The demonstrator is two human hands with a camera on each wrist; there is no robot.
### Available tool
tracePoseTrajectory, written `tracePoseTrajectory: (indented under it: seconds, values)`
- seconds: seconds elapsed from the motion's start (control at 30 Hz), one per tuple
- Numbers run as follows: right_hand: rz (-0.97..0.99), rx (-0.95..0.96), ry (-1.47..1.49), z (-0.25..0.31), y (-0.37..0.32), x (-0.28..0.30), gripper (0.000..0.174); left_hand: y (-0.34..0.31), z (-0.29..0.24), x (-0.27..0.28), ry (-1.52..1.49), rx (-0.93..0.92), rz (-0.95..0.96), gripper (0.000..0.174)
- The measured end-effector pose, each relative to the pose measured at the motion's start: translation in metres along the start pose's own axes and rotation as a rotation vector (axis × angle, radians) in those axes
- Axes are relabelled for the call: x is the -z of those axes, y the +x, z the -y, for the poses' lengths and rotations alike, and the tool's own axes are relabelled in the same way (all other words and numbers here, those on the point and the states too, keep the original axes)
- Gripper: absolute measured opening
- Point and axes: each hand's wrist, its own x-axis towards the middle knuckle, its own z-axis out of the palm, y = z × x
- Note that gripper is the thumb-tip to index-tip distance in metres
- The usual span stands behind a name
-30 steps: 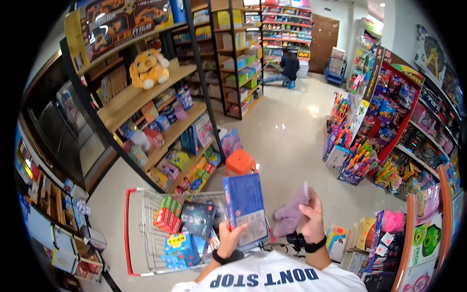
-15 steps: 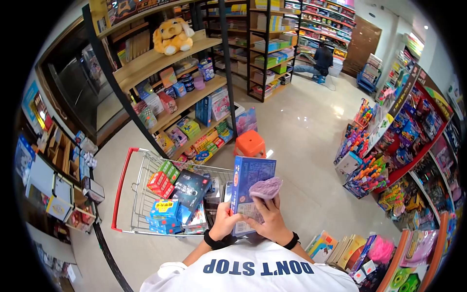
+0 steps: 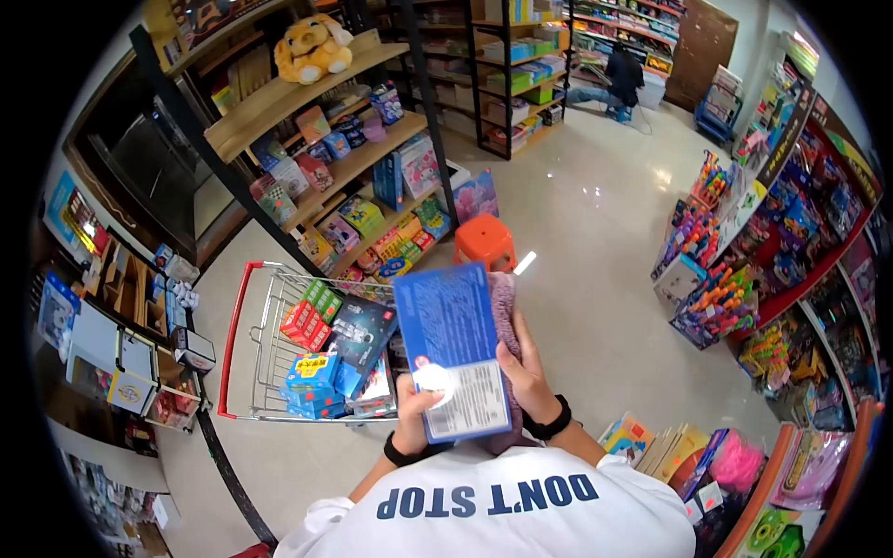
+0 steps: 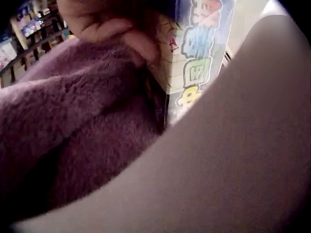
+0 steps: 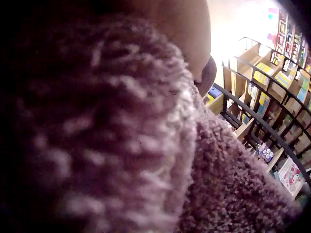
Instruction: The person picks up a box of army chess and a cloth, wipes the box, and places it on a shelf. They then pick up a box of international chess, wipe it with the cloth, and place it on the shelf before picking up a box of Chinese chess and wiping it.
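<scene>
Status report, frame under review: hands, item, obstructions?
Left hand grips blue box, lower corner. Right hand holds purple cloth along box's edge. Glare hides part of box's label.

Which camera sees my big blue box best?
The head view: the big blue box shows nearly its whole printed face. The left wrist view catches only part of its lettered side; the right wrist view doesn't show it.

The head view looks forward and down over both hands; the wrist views sit close against the purple cloth, which all three share.
</scene>
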Motion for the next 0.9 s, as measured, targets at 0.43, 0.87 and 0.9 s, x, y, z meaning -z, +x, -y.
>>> tracePoseTrajectory:
  seconds: [0.43, 0.87, 0.9]
  values:
    - [-0.307, 0.127, -0.223, 0.015, -0.039, 0.021, 0.051, 0.026, 0.006, -0.038, 0.688, -0.234, 0.141, 0.065]
    - [-0.213, 0.081, -0.306, -0.038, -0.019, 0.022, 0.044, 0.009, -0.002, -0.037, 0.539, 0.157, 0.53, 0.081]
    - [-0.28, 0.019, -0.16, -0.042, -0.005, 0.028, 0.044, 0.006, -0.001, -0.036, 0.554, 0.171, 0.533, 0.077]
